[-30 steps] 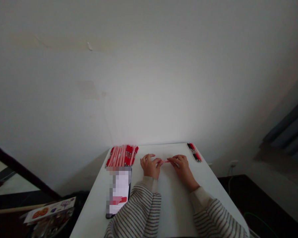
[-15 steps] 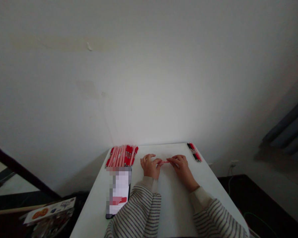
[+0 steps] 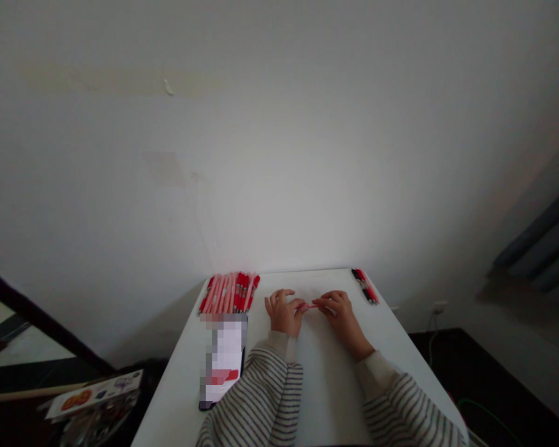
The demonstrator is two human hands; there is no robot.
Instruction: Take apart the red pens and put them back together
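Note:
Between my two hands a thin pink-red pen [image 3: 312,305] lies roughly level, just over the white table; only a short middle stretch shows. My left hand [image 3: 286,312] pinches its left end between thumb and forefinger, with the other fingers raised and spread. On the other end, the fingertips of my right hand [image 3: 339,313] are closed. My fingers cover both ends of the pen. To the left a row of pink and red pens [image 3: 228,293] lies side by side. At the right back edge are a few black and red pens [image 3: 365,287].
A phone [image 3: 226,360], partly pixelated, lies on the left of the white table [image 3: 328,397], by my left sleeve. A pale wall [image 3: 279,155] rises behind the table. Low on the left is a printed box [image 3: 95,394]. A socket with a cable [image 3: 440,305] is at right.
My left hand has shifted slightly right, towards my right hand, and less of the pen shows between them. My right hand has hardly moved.

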